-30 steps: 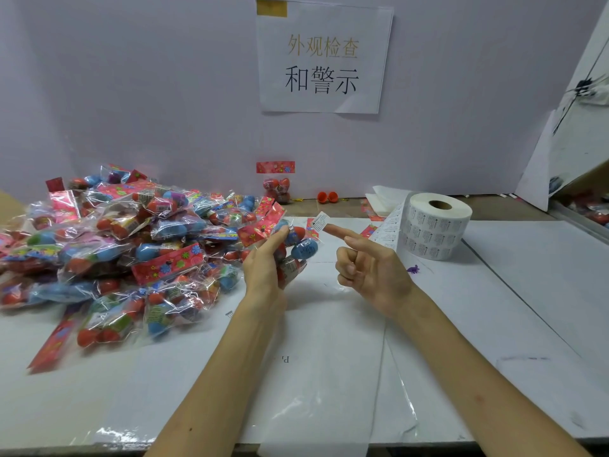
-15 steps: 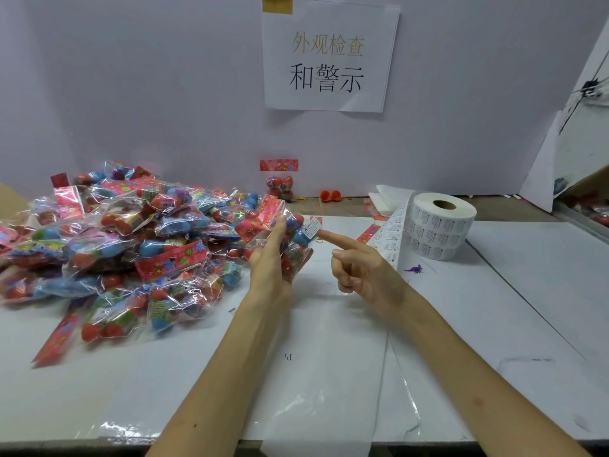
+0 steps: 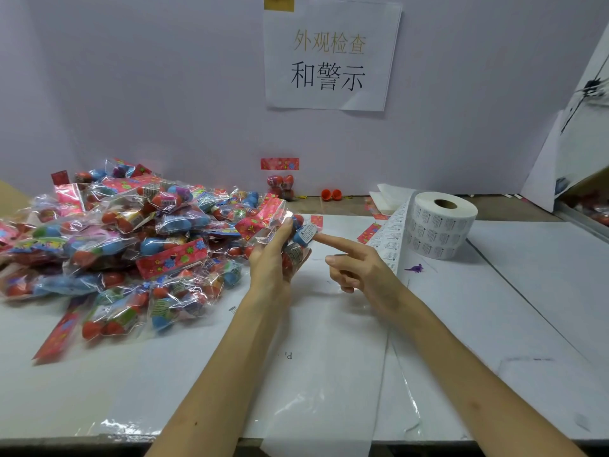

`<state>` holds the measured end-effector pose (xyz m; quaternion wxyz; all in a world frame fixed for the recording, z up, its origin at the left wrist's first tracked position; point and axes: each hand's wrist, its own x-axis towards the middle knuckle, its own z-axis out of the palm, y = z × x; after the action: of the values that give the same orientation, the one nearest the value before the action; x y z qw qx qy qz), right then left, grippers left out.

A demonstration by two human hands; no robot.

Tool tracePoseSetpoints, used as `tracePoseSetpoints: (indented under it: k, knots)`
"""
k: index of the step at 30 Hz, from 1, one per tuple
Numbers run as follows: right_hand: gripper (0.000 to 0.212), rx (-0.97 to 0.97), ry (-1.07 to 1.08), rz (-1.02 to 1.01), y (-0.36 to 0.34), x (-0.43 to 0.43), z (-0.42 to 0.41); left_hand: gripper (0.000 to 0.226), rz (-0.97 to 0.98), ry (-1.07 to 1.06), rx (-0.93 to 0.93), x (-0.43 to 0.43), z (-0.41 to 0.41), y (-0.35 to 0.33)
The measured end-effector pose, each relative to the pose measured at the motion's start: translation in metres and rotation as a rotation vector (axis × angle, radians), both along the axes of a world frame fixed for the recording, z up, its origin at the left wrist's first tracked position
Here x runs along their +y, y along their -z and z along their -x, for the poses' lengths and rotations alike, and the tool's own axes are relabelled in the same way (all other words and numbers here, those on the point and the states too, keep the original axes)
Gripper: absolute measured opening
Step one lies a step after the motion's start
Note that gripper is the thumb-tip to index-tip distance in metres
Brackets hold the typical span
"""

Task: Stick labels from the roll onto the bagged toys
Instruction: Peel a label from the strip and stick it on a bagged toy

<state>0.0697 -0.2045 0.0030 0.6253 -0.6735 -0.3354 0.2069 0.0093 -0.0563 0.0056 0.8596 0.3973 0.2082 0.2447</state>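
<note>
My left hand (image 3: 273,255) grips a clear bag of coloured toy eggs (image 3: 291,237) with a red flowered header, held upright above the table. A white printed label (image 3: 308,233) sits on the bag's right side. My right hand (image 3: 359,263) has its index finger stretched out, the tip touching that label, the other fingers curled. The label roll (image 3: 440,224) stands at the right, its strip of labels hanging down behind my right hand. A large heap of bagged toys (image 3: 131,239) lies at the left.
White paper sheets cover the table (image 3: 527,291). A sample bag (image 3: 280,184) stands against the back wall, with two orange egg halves (image 3: 331,193) beside it. A tiny purple toy (image 3: 415,268) lies by the roll. A paper sign (image 3: 329,54) hangs above.
My right index finger carried the label leftward from the air onto the bag in my left hand, and now presses it there. The left hand kept hold of the bag.
</note>
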Motion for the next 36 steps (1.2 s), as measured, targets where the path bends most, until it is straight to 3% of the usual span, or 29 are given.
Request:
tracePoseSetpoints:
  k: [5,12,16,19,24,27,29,34,36]
  knots:
    - [0.056,-0.07,0.023,-0.006,-0.001,0.001,0.001,0.052,-0.002,0.028,0.004,0.001,-0.002,0.002]
    - [0.05,-0.167,0.053,-0.016,0.007,0.002,-0.004,0.028,-0.051,0.01,0.038,0.003,-0.007,0.009]
    - [0.062,-0.335,0.325,0.127,0.018,0.004,-0.016,0.031,-0.032,-0.012,0.065,0.007,-0.009,0.01]
    - [0.054,-0.246,0.43,0.131,0.017,-0.001,-0.025,0.038,-0.06,0.018,0.067,0.007,-0.007,0.007]
    - [0.055,-0.086,0.295,-0.004,0.009,0.001,-0.015,0.058,-0.305,0.122,0.026,-0.01,-0.004,0.008]
    - [0.025,-0.145,0.319,-0.012,0.011,0.004,-0.012,0.058,-0.386,0.17,0.015,-0.013,-0.003,0.009]
    - [0.011,-0.086,0.336,-0.08,0.01,0.001,-0.015,0.058,-0.38,0.206,0.021,-0.013,-0.003,0.008]
    - [0.02,0.03,0.328,-0.144,0.006,-0.003,-0.019,0.058,-0.361,0.247,0.035,-0.013,-0.003,0.005]
    - [0.018,-0.017,0.3,-0.126,0.008,-0.002,-0.017,0.054,-0.374,0.239,0.034,-0.011,-0.003,0.006]
